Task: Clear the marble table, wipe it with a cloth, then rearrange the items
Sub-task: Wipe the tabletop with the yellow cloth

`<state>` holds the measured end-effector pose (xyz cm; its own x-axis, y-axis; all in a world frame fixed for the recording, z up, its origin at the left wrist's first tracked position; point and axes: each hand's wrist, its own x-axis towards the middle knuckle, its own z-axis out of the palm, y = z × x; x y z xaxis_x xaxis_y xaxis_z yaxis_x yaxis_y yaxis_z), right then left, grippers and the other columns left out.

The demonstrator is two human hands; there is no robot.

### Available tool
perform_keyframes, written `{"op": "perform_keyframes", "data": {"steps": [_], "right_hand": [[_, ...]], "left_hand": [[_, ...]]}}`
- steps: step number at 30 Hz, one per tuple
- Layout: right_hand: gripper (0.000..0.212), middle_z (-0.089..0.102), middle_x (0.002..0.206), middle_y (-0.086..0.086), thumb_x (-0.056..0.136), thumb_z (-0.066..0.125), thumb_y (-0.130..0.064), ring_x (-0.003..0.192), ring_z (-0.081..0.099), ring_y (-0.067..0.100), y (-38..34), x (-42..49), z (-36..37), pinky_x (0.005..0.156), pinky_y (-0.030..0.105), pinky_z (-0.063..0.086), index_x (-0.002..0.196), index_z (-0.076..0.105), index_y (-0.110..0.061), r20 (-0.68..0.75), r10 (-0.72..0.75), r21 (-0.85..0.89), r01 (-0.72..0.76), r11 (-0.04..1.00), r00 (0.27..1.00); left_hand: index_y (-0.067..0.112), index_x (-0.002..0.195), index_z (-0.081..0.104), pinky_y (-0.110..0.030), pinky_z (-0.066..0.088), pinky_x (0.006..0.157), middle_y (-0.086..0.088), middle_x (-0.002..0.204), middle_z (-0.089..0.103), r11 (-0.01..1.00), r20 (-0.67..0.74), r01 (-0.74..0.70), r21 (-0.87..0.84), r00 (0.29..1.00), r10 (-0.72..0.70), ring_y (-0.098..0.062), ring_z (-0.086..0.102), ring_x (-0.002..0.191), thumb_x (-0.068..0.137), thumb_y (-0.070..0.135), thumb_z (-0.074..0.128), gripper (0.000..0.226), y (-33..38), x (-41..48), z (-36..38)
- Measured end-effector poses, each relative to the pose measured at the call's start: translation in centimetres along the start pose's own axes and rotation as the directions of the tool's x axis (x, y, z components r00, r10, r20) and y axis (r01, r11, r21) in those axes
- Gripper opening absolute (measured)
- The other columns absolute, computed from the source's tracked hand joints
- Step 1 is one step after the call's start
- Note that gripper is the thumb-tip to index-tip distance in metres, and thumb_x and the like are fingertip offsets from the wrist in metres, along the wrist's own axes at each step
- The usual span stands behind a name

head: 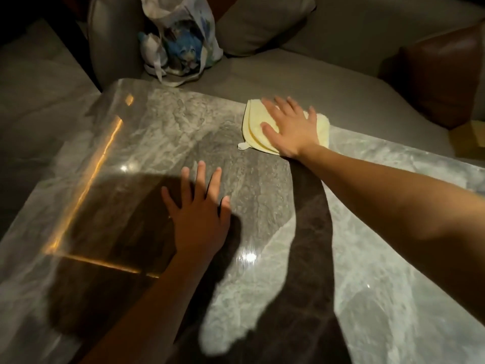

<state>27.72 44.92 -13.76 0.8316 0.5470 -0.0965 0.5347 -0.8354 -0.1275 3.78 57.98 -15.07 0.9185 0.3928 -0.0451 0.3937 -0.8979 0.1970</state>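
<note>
My left hand is flat on the marble bench, fingers spread, palm down, grasping nothing; it reads as a brace while the other side works. Around it the slab is bare and glossy, with a bright glint just right of my wrist and an orange reflection off to its left.

Moving right and further out, my right hand is pressed open-palmed on top of the cloth, fingers splayed, not clenched round it but pinning it to the stone. The pale yellow cloth sits folded under that palm, close to the far edge of the bench, with a small white loop tab poking out on the side nearer my left hand.

I'd judge the clearing done on the part I can see, and the wiping under way. The cloth looks soft, light and limp, so it should bunch or unfold if I drag it by a corner; flat pressure through the middle of the fold seems the safer hold. The polished marble looks slick, so it should glide easily.

Beyond the left hand, past the far edge, a plastic bag with something blue inside rests on the sofa.
</note>
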Motion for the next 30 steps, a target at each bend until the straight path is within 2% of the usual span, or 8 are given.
{"op": "perform_keyframes", "data": {"steps": [3, 6, 11, 16, 18, 20, 25, 30], "right_hand": [[0.066, 0.003, 0.162, -0.005, 0.089, 0.016, -0.062, 0.149, -0.001, 0.024, -0.1, -2.8, -0.1, 0.113, 0.063, 0.0, 0.151, 0.007, -0.042, 0.039, -0.039, -0.042, 0.041, 0.998, 0.998], [0.069, 0.002, 0.162, -0.005, 0.086, 0.012, -0.064, 0.149, -0.003, 0.026, -0.7, -8.4, 0.1, 0.112, 0.065, 0.001, 0.151, 0.008, -0.042, 0.057, -0.079, -0.044, 0.082, 0.996, 0.995], [0.067, 0.007, 0.162, 0.001, 0.09, 0.027, -0.06, 0.148, 0.002, 0.035, -4.5, -26.2, 2.5, 0.107, 0.07, 0.009, 0.152, 0.016, -0.036, 0.034, -0.155, 0.016, 0.155, 0.988, 0.987], [0.075, 0.022, 0.16, 0.002, 0.08, 0.045, -0.063, 0.145, 0.017, 0.037, -8.3, -41.1, 4.8, 0.102, 0.068, 0.021, 0.149, 0.027, -0.039, 0.09, -0.146, -0.073, 0.152, 0.986, 0.985], [0.075, 0.027, 0.158, -0.002, 0.077, 0.048, -0.063, 0.145, 0.02, 0.033, -8.7, -41.7, 4.8, 0.103, 0.066, 0.021, 0.146, 0.032, -0.041, 0.082, -0.057, -0.044, 0.061, 0.997, 0.995], [0.073, 0.027, 0.158, -0.005, 0.077, 0.052, -0.061, 0.145, 0.021, 0.03, -8.8, -41.1, 4.5, 0.105, 0.066, 0.02, 0.145, 0.035, -0.043, 0.07, 0.041, 0.021, -0.042, 0.999, 0.997], [0.059, 0.024, 0.158, -0.007, 0.082, 0.05, -0.059, 0.147, 0.017, 0.027, -7.0, -38.7, 4.2, 0.106, 0.064, 0.02, 0.138, 0.046, -0.038, -0.004, 0.122, 0.099, -0.12, 0.988, 0.993], [0.07, 0.018, 0.16, -0.004, 0.083, 0.042, -0.058, 0.148, 0.009, 0.026, 0.6, -31.0, 3.5, 0.109, 0.063, 0.013, 0.148, 0.024, -0.04, -0.002, 0.229, 0.019, -0.229, 0.973, 0.973]], "left_hand": [[0.033, 0.148, 0.019, -0.063, 0.001, 0.11, 0.0, 0.159, 0.013, 1.0, 0.001, 0.002, -0.01, 1.0, -0.002, -0.027, 0.008, 0.147, 0.09, 0.046, 0.023, 0.059, 0.1, 0.1, -0.1], [0.033, 0.147, 0.023, -0.063, 0.003, 0.11, 0.001, 0.158, 0.017, 1.0, 0.0, -0.001, -0.022, 1.0, 0.001, -0.026, 0.011, 0.146, 0.089, 0.047, 0.025, 0.06, 0.2, 0.2, -0.3], [0.028, 0.148, 0.021, -0.061, 0.003, 0.111, -0.002, 0.158, 0.015, 1.0, 0.002, -0.015, 0.025, 1.0, 0.015, -0.026, 0.012, 0.146, 0.09, 0.046, 0.019, 0.061, -0.1, 0.2, -0.3], [0.023, 0.149, 0.021, -0.056, 0.005, 0.116, -0.001, 0.159, 0.011, 0.971, 0.097, -0.236, 0.024, 0.968, 0.233, -0.021, 0.006, 0.147, 0.09, 0.043, 0.015, 0.062, 1.2, -0.2, -0.1], [0.023, 0.15, 0.017, -0.056, 0.002, 0.115, -0.002, 0.16, 0.008, 0.97, 0.097, -0.242, 0.014, 0.966, 0.239, -0.022, 0.003, 0.147, 0.092, 0.042, 0.021, 0.06, 2.0, -0.6, 0.3], [0.021, 0.148, 0.025, -0.057, 0.004, 0.113, -0.003, 0.158, 0.015, 0.952, 0.057, -0.307, 0.003, 0.95, 0.307, -0.023, 0.01, 0.146, 0.089, 0.044, 0.026, 0.063, 3.4, -1.9, 0.6], [0.017, 0.139, 0.044, -0.061, 0.01, 0.111, -0.004, 0.153, 0.031, 0.841, -0.028, -0.541, -0.015, 0.841, 0.541, -0.021, 0.025, 0.143, 0.084, 0.036, 0.041, 0.058, 8.0, -4.4, 1.4], [0.02, 0.14, 0.04, -0.058, 0.003, 0.112, -0.003, 0.155, 0.027, 0.868, -0.011, -0.493, -0.063, 0.87, 0.494, -0.022, 0.02, 0.145, 0.091, 0.04, 0.031, 0.054, 13.5, -1.2, 2.0]]}}
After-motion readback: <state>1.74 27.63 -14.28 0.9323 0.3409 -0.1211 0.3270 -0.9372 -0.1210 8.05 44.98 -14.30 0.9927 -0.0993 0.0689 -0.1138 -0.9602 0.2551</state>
